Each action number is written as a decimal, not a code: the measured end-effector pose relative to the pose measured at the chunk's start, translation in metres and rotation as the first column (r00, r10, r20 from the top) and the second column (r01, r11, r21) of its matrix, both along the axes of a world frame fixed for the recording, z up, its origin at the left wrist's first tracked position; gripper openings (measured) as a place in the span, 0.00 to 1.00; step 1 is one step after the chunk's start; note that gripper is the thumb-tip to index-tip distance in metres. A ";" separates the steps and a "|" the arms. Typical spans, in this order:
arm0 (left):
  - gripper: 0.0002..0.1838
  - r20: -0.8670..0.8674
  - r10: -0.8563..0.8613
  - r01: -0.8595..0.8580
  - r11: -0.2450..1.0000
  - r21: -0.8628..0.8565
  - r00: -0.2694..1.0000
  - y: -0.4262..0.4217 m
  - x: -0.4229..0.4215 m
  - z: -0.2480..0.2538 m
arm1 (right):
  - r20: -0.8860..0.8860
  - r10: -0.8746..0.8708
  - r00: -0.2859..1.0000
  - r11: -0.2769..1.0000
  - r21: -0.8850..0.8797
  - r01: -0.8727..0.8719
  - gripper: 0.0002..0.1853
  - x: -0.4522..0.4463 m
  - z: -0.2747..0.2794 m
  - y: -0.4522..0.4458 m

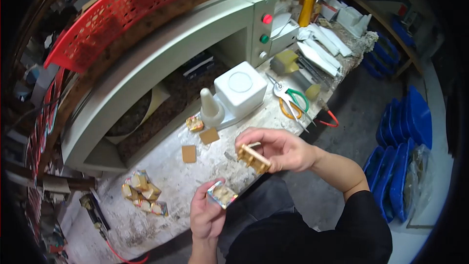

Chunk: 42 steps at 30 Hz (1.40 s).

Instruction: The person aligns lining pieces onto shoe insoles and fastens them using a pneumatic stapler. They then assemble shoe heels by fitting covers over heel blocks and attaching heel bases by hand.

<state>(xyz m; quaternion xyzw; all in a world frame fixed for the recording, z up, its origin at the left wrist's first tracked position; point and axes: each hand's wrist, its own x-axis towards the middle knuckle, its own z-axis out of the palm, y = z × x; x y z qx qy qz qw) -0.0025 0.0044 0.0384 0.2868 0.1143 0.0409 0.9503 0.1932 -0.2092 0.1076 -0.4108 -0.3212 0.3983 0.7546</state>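
My left hand (207, 212) holds a small square piece (223, 195) with a colourful patterned edge and a pale, uneven middle, over the bench's front edge. Up and to the right of it, my right hand (281, 150) grips a tan piece (254, 159) with short projections on its lower side. The two pieces are apart. On the bench (166, 186), two flat brown squares (189, 154) lie near a small patterned block (194, 123). A heap of gold and patterned blocks (144, 193) sits to the left.
A white square container (240, 88) and a white cone (210, 105) stand before a grey machine (161, 49). Scissors (288, 99) and white strips (322, 51) lie to the right. A red basket (127, 17) hangs above. Blue bins (398, 176) stand at the right.
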 end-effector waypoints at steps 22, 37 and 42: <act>0.26 0.000 0.072 -0.070 0.959 0.273 0.997 -0.014 0.004 0.040 | 0.917 0.073 0.391 0.968 -0.160 0.193 0.33 -0.019 0.017 0.015; 0.34 -0.223 0.382 -0.127 0.706 0.697 0.897 -0.016 0.001 0.063 | 0.986 -0.104 0.129 0.910 0.042 0.413 0.32 -0.046 0.002 0.045; 0.29 0.141 0.277 -0.276 0.541 0.794 0.950 -0.011 -0.003 0.038 | 0.424 0.095 0.901 0.955 -0.294 0.037 0.33 -0.029 0.001 0.046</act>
